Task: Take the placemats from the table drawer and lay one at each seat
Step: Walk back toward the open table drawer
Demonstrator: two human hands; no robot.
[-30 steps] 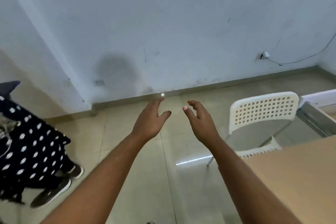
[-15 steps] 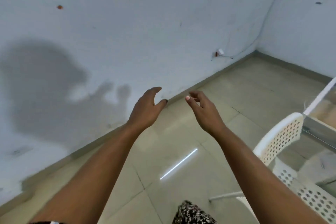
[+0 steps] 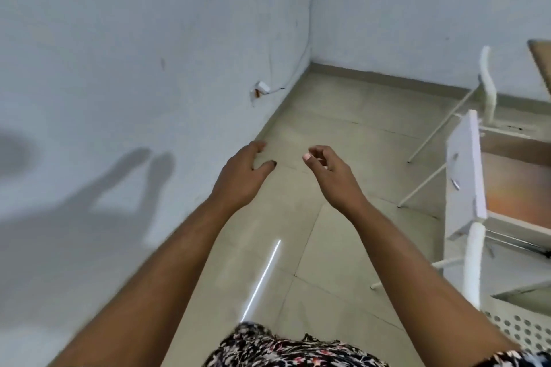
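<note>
My left hand (image 3: 241, 179) and my right hand (image 3: 331, 176) are stretched out side by side above the tiled floor, and both hold nothing. The left hand's fingers are spread; the right hand's fingers curl loosely. At the right edge a white table drawer (image 3: 463, 176) stands pulled out, well to the right of my right hand. Inside it lies a flat orange-brown surface (image 3: 512, 188); I cannot tell whether that is a placemat. A corner of the wooden table top (image 3: 542, 62) shows above the drawer.
A white chair (image 3: 486, 83) stands beyond the drawer, and a second white chair with a perforated seat (image 3: 474, 262) is close at my right. The wall runs along my left into a corner, with a socket and cable (image 3: 261, 89) low on it. Tiled floor lies ahead.
The view has swung right along the wall: the polka-dot person has left the frame, and the room corner, open drawer and far chair have come in. Both hands stay outstretched and empty.
</note>
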